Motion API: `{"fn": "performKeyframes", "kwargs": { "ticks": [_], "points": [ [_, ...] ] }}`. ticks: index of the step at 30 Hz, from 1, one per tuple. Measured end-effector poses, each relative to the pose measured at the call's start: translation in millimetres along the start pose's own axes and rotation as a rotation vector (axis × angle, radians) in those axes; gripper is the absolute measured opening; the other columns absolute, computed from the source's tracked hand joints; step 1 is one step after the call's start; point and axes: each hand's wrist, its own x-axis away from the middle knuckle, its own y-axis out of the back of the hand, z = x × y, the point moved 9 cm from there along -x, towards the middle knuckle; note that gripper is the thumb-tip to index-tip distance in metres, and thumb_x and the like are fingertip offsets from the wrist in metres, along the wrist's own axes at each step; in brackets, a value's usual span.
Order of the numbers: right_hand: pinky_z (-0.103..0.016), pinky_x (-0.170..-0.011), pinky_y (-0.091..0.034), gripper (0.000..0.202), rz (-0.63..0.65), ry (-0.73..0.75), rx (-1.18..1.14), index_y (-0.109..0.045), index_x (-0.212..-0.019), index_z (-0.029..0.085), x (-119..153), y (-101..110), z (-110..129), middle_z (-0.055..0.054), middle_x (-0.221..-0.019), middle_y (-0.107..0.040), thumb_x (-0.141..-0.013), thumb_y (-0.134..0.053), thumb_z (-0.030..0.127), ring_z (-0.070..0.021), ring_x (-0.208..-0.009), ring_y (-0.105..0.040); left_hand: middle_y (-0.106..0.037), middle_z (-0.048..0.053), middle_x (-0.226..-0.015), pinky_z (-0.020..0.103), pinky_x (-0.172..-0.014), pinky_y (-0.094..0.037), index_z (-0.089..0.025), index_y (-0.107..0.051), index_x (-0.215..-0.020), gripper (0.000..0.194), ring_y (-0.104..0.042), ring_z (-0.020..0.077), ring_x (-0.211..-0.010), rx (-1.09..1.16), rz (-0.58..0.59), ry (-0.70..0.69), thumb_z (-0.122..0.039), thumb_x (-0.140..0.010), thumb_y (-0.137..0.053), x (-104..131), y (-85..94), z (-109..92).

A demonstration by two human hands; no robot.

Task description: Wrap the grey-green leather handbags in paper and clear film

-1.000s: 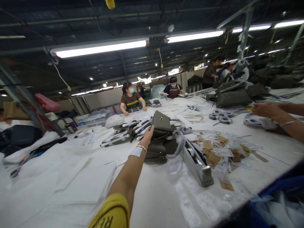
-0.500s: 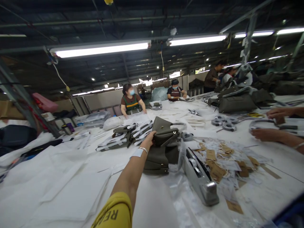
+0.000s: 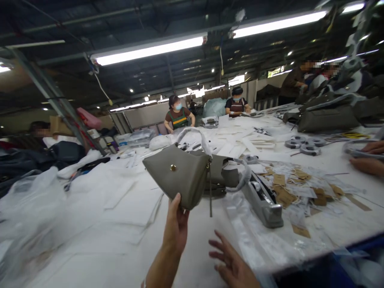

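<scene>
With the fingers (image 3: 177,200) of our left hand (image 3: 176,228) we are clamping the lower edge of an olive-grey handbag (image 3: 186,176), our thumb pressing on its front, and we are holding it up in front of us, tilted, above the tabletop (image 3: 198,236). Our right hand (image 3: 232,264) is hovering below and to the right of it, empty, its fingers spreading apart and touching neither the handbag nor anything else we are seeing. A gold-coloured clasp (image 3: 173,168) is showing on the handbag's front, a handle (image 3: 203,139) in pale wrapping is arching over its top, and a thin strap (image 3: 210,196) is hanging down its right side. Just behind it, more olive-grey bags (image 3: 220,166) are lying together, and beside them a grey tape dispenser (image 3: 265,210) is sitting at a slant. Clear plastic film (image 3: 246,228) is spreading in front of the dispenser, while brown tags (image 3: 282,196) are lying scattered to its right. On the left, white sheets (image 3: 132,216) are covering much of the surface. Farther right, grey rings (image 3: 310,149) are lying in a cluster, another person's hands (image 3: 369,164) are working at the edge of our view, and a heap of bags (image 3: 327,118) is rising behind. Across from us, a person in a striped apron (image 3: 179,120) and a person in a dark apron (image 3: 237,106) are working, both wearing masks.
</scene>
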Motion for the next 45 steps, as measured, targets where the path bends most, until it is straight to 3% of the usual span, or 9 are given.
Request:
{"fn": "performKeyframes", "kwargs": {
  "ticks": [4,7,12,15,22,28,36,41,45],
  "points": [
    [-0.05,-0.109,-0.042,0.073,-0.309,-0.019,-0.094,-0.018,-0.155,0.039,-7,23,19,-0.009,-0.158,-0.034,-0.093,-0.048,0.062,-0.0283,-0.137,-0.046,-0.067,0.009,-0.127,0.032,-0.09,-0.055,-0.023,-0.065,-0.118,0.045,-0.062,0.0235,-0.118,-0.159,0.017,0.363,-0.044,-0.08,-0.076,105,53.1,44],
    [-0.05,-0.116,-0.032,0.069,-0.464,0.05,0.241,-0.024,-0.154,0.035,5,44,44,-0.007,-0.16,-0.031,-0.094,-0.05,0.057,-0.0272,-0.145,-0.033,-0.075,0.011,-0.103,0.034,-0.081,-0.057,-0.019,-0.069,-0.117,0.046,-0.071,0.0245,-0.095,-0.54,0.311,0.567,-0.048,-0.082,-0.073,151,76.0,48],
    [-0.055,-0.121,-0.02,0.058,-0.212,0.376,0.962,-0.039,-0.149,0.032,16,24,78,-0.006,-0.158,-0.035,-0.095,-0.053,0.049,-0.0281,-0.147,-0.028,-0.074,0.006,-0.107,0.035,-0.092,-0.054,-0.027,-0.073,-0.109,0.023,-0.069,0.0223,-0.1,-1.347,0.274,-0.373,-0.039,-0.092,-0.062,137,95.1,-63],
    [-0.058,-0.12,-0.017,0.066,0.06,0.535,1.236,-0.041,-0.148,0.029,13,-3,84,-0.009,-0.155,-0.04,-0.09,-0.061,0.051,-0.0305,-0.145,-0.031,-0.068,0.006,-0.127,0.04,-0.104,-0.048,-0.029,-0.064,-0.125,0.035,-0.061,0.0247,-0.12,-1.585,0.372,-0.723,-0.036,-0.091,-0.064,132,82.6,-80],
    [-0.058,-0.119,-0.019,0.084,0.45,0.594,1.39,-0.03,-0.154,0.025,-12,-48,94,-0.012,-0.157,-0.037,-0.083,-0.071,0.041,-0.033,-0.146,-0.029,-0.045,0.01,-0.151,0.059,-0.118,-0.022,-0.036,-0.044,-0.145,0.089,-0.038,0.0375,-0.141,-1.63,0.735,-0.604,-0.038,-0.067,-0.087,90,72.3,-38],
    [-0.056,-0.117,-0.026,0.073,0.522,0.542,1.412,-0.035,-0.152,0.035,-18,-54,44,-0.002,-0.156,-0.039,-0.086,-0.054,0.009,-0.0296,-0.145,-0.032,-0.059,0.004,-0.14,0.05,-0.115,-0.032,-0.042,-0.055,-0.135,0.055,-0.05,0.0284,-0.134,-1.54,0.71,-0.662,-0.013,-0.088,-0.06,88,94.9,-26],
    [-0.051,-0.113,-0.038,0.052,0.535,0.45,1.235,-0.049,-0.144,0.033,-18,-40,36,-0.005,-0.148,-0.051,-0.094,-0.055,0.045,-0.0285,-0.137,-0.046,-0.023,0.005,-0.163,0.058,-0.118,-0.023,-0.042,-0.036,-0.148,0.066,-0.021,0.0342,-0.149,-1.844,0.794,-0.541,-0.04,-0.089,-0.065,106,115.5,7],
    [-0.033,-0.088,-0.053,0.034,0.593,0.442,1.052,-0.075,-0.104,0.025,-93,-111,96,-0.006,-0.103,-0.076,-0.101,-0.044,0.04,-0.0215,-0.096,-0.07,-0.023,0.003,-0.163,0.059,-0.118,-0.022,-0.045,-0.032,-0.149,0.064,-0.02,0.0347,-0.149,-1.846,0.721,-0.568,-0.049,-0.091,-0.059,102,117.2,13],
    [-0.03,-0.102,-0.044,0.033,0.649,0.556,1.03,-0.066,-0.122,0.02,-170,-216,98,-0.007,-0.125,-0.068,-0.1,-0.048,0.035,-0.0202,-0.116,-0.062,-0.021,0.002,-0.164,0.057,-0.119,-0.02,-0.046,-0.03,-0.15,0.065,-0.02,0.0334,-0.149,-1.847,0.687,-0.571,-0.05,-0.091,-0.058,102,118.7,13]
  ]
}}
